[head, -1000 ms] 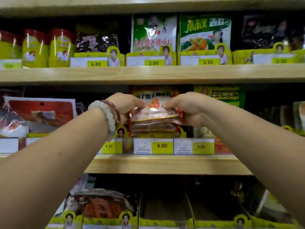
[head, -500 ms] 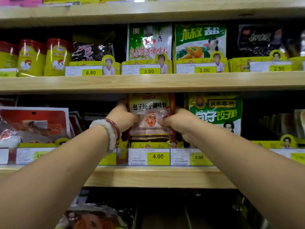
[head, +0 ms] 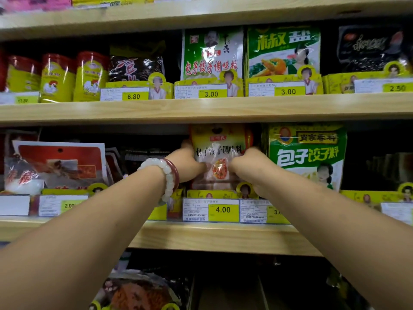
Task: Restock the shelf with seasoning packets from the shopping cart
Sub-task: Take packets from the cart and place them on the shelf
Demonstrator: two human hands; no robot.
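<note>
The middle shelf [head: 212, 236] runs across the centre of the frame, and that is where the trouble could start, since its slots are tight and fronted by low yellow display trays [head: 210, 194]. Just right of centre stands the green dumpling-seasoning bag [head: 306, 155], upright and touching or nearly touching the slot being filled; if the person's right hand [head: 250, 166] drags sideways on release, I reckon that bag could tip or get shoved askew. Between the two hands, at the centre of the frame, sits the stack of seasoning packets [head: 220, 157], upright in its slot above the 4.00 price tag [head: 211, 210], its top edge close under the shelf above. The left hand [head: 187, 164] holds the stack's left edge and the right hand its right edge, each grip curled round and pinching the packets from the side, with the fingers hidden behind them. The packets are slick and glossy, so when the grips let go the front ones may slump forward over the tray lip and slide out, especially if the stack is not pushed fully back. Smallest worry: the beaded bracelet [head: 167, 175] on the left wrist hangs near the tray edge at centre left and might catch a tag on the way out.
</note>
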